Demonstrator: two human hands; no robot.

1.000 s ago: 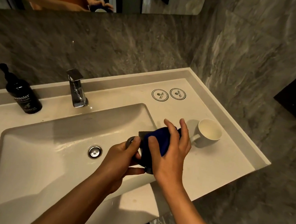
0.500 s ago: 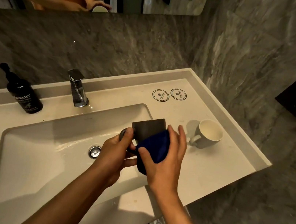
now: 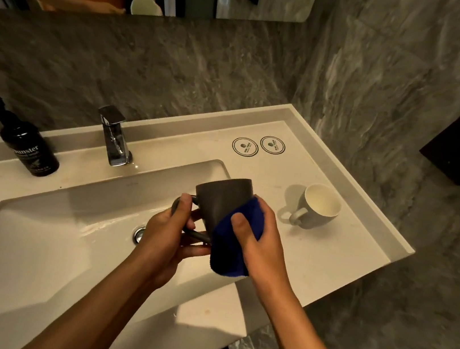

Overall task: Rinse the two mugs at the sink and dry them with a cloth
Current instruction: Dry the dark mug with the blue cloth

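Over the right edge of the sink basin [image 3: 43, 236] I hold a dark grey mug [image 3: 223, 200], tilted with its mouth away from me. My left hand [image 3: 172, 234] grips it by the handle. My right hand [image 3: 258, 238] presses a blue cloth [image 3: 234, 243] against the mug's lower right side, and the cloth covers that part of the mug. A second mug [image 3: 318, 207], pale with a white inside, stands upright on the counter to the right, its handle toward me, apart from both hands.
A chrome faucet [image 3: 113, 139] stands behind the basin, with a dark pump bottle [image 3: 28, 147] to its left. Two round coasters [image 3: 258, 146] lie at the back right of the counter [image 3: 339, 256]. Stone walls close the back and right; a mirror hangs above.
The cloth slid from over the top of the dark mug down to its lower right side, uncovering the mug's upper body. The mug tipped more upright. The pale mug stayed put.
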